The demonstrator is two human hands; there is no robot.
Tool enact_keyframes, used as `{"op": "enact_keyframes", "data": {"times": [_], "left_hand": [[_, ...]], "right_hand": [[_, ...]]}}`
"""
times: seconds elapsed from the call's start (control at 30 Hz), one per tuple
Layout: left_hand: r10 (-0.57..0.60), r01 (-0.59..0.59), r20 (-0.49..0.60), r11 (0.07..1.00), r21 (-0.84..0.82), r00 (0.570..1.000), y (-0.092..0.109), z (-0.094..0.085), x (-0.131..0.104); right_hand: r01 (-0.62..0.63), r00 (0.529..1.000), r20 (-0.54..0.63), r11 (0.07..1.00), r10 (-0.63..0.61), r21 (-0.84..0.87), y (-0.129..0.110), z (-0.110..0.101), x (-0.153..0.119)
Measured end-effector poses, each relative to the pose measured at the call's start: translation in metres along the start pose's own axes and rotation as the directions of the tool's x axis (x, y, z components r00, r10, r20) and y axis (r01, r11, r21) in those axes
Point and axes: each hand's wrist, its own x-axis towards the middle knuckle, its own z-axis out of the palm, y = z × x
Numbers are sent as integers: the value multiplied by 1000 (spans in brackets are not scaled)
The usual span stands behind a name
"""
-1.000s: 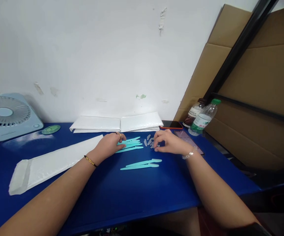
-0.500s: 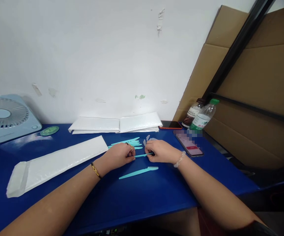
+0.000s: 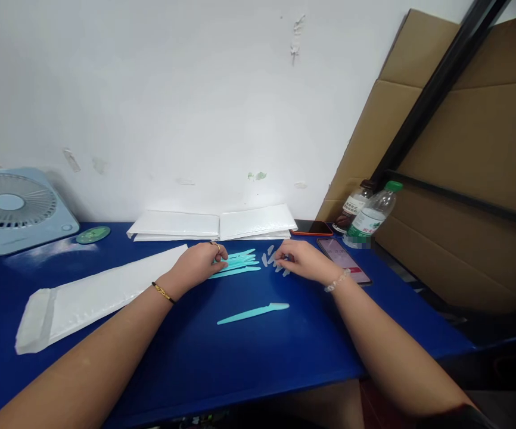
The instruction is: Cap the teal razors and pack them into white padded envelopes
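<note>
My left hand (image 3: 207,262) is at the near-left end of a pile of turquoise eyebrow razors (image 3: 242,260), thumb and fingers closed on a razor's handle there. The handle ends are partly hidden behind the fingers. To the right of the pile lie several small clear blade covers (image 3: 271,259). Over them, my right hand (image 3: 300,259) has its fingers curled and its fingertips pinched together among the covers; the piece at the tips is barely visible. One single eyebrow razor (image 3: 252,313) lies apart, nearer to me, its blade end to the right.
A long white padded mailer (image 3: 101,295) lies at left, with folded white mailers (image 3: 177,225) along the wall. A blue fan (image 3: 21,208) and green disc (image 3: 93,235) stand far left. Phones (image 3: 345,260) and bottles (image 3: 372,214) are at right, beside cardboard (image 3: 485,137).
The razor held between both hands is no longer there. My left hand has moved left and back to the pile; my right hand has shifted slightly right and back, to the clear covers.
</note>
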Motion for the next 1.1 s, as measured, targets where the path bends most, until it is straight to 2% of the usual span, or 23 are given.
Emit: {"op": "enact_keyframes", "data": {"times": [0.07,0.13,0.2,0.27,0.37,0.47,0.57,0.63,0.83,0.93,1.03,1.1], "left_hand": [[1,-2,-32,1000,-14,999,5,-1,-2],[17,-19,-39,999,-38,999,18,-6,-5],[61,-59,20,994,-88,998,35,-11,-11],[120,-104,114,985,-134,986,50,-13,-16],[187,-155,208,974,-164,960,61,-9,-21],[185,-146,203,970,-194,961,60,-1,-20],[150,-98,200,964,-249,968,57,2,-16],[155,-110,167,962,-250,974,59,2,-14],[160,-141,77,968,-207,984,62,2,-12],[105,-89,63,971,-222,992,50,-3,-12],[4,9,45,959,-284,999,37,-9,-11],[-19,23,17,942,-334,1000,34,-10,-10]], "right_hand": [[63,991,111,991,-76,114,-12,-3,-4],[105,951,269,978,-151,179,-23,-2,-6],[114,907,384,978,-174,174,-31,3,-7],[110,894,417,983,-162,146,-36,8,-5],[90,925,356,987,-133,134,-40,12,-1],[39,965,252,992,-68,120,-39,9,1],[36,983,174,992,-57,123,-35,5,2],[37,990,131,986,-58,161,-32,4,2],[9,996,79,965,-31,263,-15,5,1],[-79,997,21,955,76,286,4,-1,-3],[-179,973,-58,883,225,435,20,-7,-7],[-146,968,-90,820,234,553,23,-7,-7]]}}
